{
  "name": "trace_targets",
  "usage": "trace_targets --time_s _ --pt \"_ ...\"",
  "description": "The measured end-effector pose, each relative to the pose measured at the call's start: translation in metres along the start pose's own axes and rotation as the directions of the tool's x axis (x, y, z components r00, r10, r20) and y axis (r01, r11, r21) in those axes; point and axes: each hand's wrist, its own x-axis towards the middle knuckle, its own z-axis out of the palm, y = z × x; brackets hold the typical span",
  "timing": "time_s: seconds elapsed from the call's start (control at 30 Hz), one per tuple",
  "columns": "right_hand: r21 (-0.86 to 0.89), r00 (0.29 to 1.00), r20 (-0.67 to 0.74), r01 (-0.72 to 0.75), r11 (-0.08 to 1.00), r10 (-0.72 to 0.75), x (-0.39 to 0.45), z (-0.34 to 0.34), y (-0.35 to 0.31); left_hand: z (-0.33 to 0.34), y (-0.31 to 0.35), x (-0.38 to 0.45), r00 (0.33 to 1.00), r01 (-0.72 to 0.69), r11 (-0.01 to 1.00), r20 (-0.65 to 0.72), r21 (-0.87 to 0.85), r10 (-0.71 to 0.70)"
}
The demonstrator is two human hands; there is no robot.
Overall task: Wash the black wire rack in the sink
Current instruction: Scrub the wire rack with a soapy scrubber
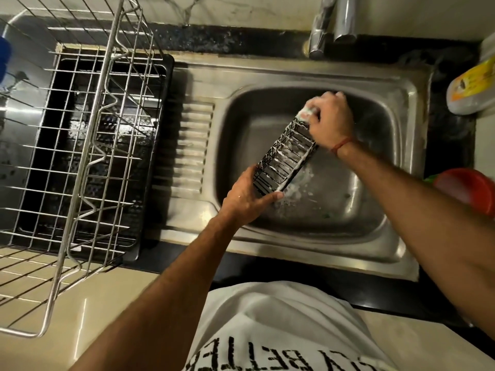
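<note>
The black wire rack point(285, 158) is held tilted over the steel sink point(233, 145), streaked with white soap foam. My left hand point(247, 195) grips its near, lower end. My right hand point(330, 120) is closed on a foamy sponge point(306, 112) pressed against the rack's far, upper end. Foam and small bits lie on the sink bottom beneath the rack.
A large steel dish rack point(88, 145) stands over a black tray point(158, 156) to the left of the sink. The tap point(320, 30) rises at the back. At right sit a yellow-labelled bottle point(472, 87) and a red lid point(467, 188).
</note>
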Motion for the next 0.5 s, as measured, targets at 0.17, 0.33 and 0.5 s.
trace_targets --time_s 0.17,0.33,0.5 --pt "0.017 0.999 0.032 0.033 0.999 -0.034 -0.013 0.000 -0.010 0.001 0.000 0.001 1.000 0.016 0.997 0.027 -0.071 -0.014" --pt "0.100 0.871 0.131 0.464 0.880 -0.474 -0.093 -0.006 -0.043 0.004 -0.002 0.001 0.999 0.031 0.988 0.036 -0.152 -0.026" --pt "0.086 0.992 -0.037 0.122 0.989 -0.119 -0.059 -0.007 0.013 0.003 -0.004 0.001 0.998 0.063 0.988 0.037 -0.144 -0.058"
